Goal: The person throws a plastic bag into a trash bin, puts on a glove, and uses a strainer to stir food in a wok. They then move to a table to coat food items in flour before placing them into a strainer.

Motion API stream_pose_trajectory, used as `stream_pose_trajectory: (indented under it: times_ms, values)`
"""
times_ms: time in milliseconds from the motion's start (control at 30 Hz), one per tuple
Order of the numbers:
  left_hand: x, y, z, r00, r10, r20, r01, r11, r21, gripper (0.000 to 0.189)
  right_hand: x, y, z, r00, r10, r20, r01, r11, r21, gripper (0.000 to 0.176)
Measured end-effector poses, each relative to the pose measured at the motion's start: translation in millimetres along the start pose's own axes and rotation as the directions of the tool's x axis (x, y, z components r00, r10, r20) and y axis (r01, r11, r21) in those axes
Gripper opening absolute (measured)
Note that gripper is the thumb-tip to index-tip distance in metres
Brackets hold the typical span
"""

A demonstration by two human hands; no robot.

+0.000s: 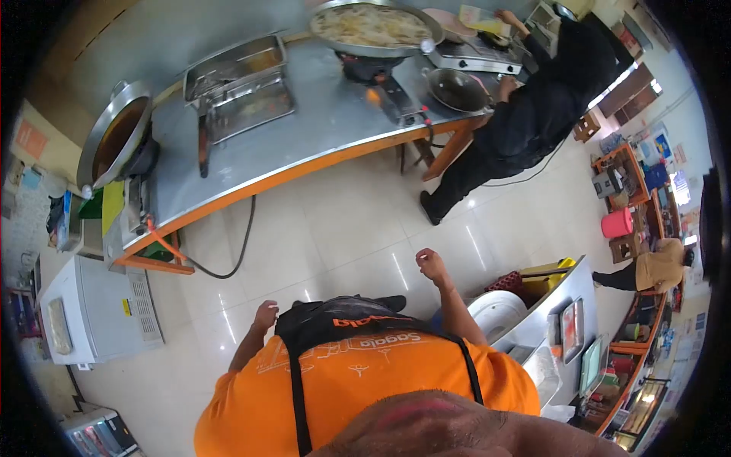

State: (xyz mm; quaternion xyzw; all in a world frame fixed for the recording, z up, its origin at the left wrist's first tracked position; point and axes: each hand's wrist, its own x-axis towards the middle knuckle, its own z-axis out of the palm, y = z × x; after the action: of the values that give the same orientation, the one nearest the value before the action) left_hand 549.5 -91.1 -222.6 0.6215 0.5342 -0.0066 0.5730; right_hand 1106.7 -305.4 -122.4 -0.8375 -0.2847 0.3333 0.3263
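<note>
At the right side, a round, silvery disc (498, 314); both hands (432, 267) empty, half-curled.

Orange shirt (358, 375) — white "Sagg…" — rest unclear.

We see glossy pale floor tiles (327, 228) with streaks of reflected light. Long metal-topped table (320, 114) on orange frame stands along grey wall (183, 38). White chest freezer (103, 312) sits at left, orange-edged shelves (628, 171) at right; we see bright light through opening (615, 84) beyond.
</note>
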Motion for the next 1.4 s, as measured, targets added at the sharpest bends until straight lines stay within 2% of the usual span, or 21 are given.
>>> stream_pose_trajectory:
  times_ms: [33, 133, 233, 267, 300, 333, 367, 400, 433, 467, 500, 633, 667, 733, 800, 833, 933, 1033, 1133, 1333, 1400]
  values:
    - [-9, 11, -15, 0.988, -0.150, -0.044, 0.138, 0.971, -0.194, 0.030, -6, -11, 21, 0.999, -0.049, 0.020, 0.051, 0.996, -0.070, 0.015]
    - [-23, -34, -70, 0.978, 0.000, -0.208, -0.043, 0.978, -0.206, 0.029, -14, -30, 92, 0.991, -0.032, 0.129, 0.049, 0.989, -0.137, 0.016]
    - [-61, -72, -124, 0.950, -0.198, -0.240, 0.133, 0.955, -0.264, 0.030, -36, -55, 148, 0.940, 0.171, 0.295, -0.236, 0.951, 0.201, 0.017]
    - [-77, -88, -143, 0.927, -0.268, -0.261, 0.191, 0.939, -0.285, 0.030, -21, -30, 175, 0.908, 0.029, 0.418, 0.069, 0.973, -0.219, 0.014]
    - [-83, -114, -158, 0.930, -0.265, -0.254, 0.176, 0.930, -0.324, 0.029, 3, 5, 201, 0.814, -0.069, 0.577, 0.436, 0.730, -0.527, 0.012]
    - [-83, -141, -167, 0.915, -0.239, -0.324, 0.168, 0.958, -0.232, 0.029, -5, -11, 208, 0.634, -0.271, 0.725, 0.773, 0.188, -0.606, 0.013]
    - [-95, -143, -180, 0.895, -0.274, -0.351, 0.192, 0.948, -0.253, 0.029, 30, 52, 239, 0.636, -0.238, 0.734, 0.771, 0.236, -0.592, 0.020]
    - [-102, -141, -189, 0.873, -0.315, -0.373, 0.219, 0.936, -0.277, 0.030, 31, 96, 265, 0.602, -0.555, 0.575, 0.791, 0.511, -0.335, 0.016]
    - [-110, -134, -196, 0.851, -0.322, -0.415, 0.177, 0.919, -0.351, 0.030, 25, 35, 250, 0.584, -0.338, 0.738, 0.801, 0.390, -0.455, 0.029]
    - [-116, -126, -203, 0.831, -0.328, -0.450, 0.132, 0.901, -0.412, 0.030, 18, 16, 259, 0.706, -0.149, 0.693, 0.628, 0.585, -0.514, 0.034]
    - [-119, -127, -203, 0.811, -0.346, -0.473, 0.121, 0.888, -0.443, 0.030, 21, -21, 260, 0.629, 0.135, 0.765, 0.611, 0.523, -0.594, 0.036]
    - [-120, -133, -212, 0.780, -0.376, -0.500, 0.097, 0.862, -0.498, 0.032, 68, -41, 293, 0.562, 0.094, 0.822, 0.200, 0.949, -0.245, 0.019]
    - [-122, -137, -212, 0.781, -0.388, -0.490, 0.102, 0.853, -0.512, 0.032, 87, -51, 306, 0.551, 0.094, 0.829, 0.068, 0.985, -0.158, 0.015]
    - [-130, -163, -209, 0.778, -0.443, -0.446, 0.195, 0.845, -0.499, 0.032, 116, -122, 339, 0.646, 0.163, 0.745, 0.190, 0.912, -0.364, 0.016]
    - [-147, -191, -202, 0.737, -0.570, -0.364, 0.211, 0.706, -0.676, 0.031, 146, -168, 380, 0.644, 0.468, 0.605, -0.311, 0.883, -0.351, 0.018]
    - [-161, -207, -198, 0.710, -0.598, -0.371, 0.230, 0.696, -0.681, 0.030, 128, -215, 394, 0.754, 0.351, 0.555, -0.185, 0.924, -0.334, 0.020]
    - [-207, -227, -209, 0.656, -0.647, -0.388, 0.349, 0.717, -0.604, 0.027, 139, -298, 457, 0.620, 0.313, 0.719, -0.085, 0.938, -0.335, 0.021]
    - [-214, -304, -201, 0.657, -0.563, -0.502, 0.183, 0.765, -0.617, 0.024, 143, -361, 526, 0.387, 0.154, 0.909, 0.082, 0.976, -0.200, 0.021]
    - [-224, -225, -265, 0.379, -0.844, -0.380, -0.057, 0.389, -0.920, 0.024, 118, -438, 589, 0.319, 0.342, 0.884, 0.408, 0.792, -0.453, 0.024]
    - [-290, -243, -454, 0.089, -0.540, -0.837, -0.096, 0.832, -0.546, 0.023, 84, -518, 660, 0.145, 0.497, 0.855, 0.651, 0.603, -0.461, 0.029]
    - [-359, -218, -562, -0.085, -0.359, -0.930, -0.122, 0.930, -0.347, 0.024, 87, -523, 694, 0.208, 0.530, 0.822, 0.657, 0.548, -0.518, 0.028]
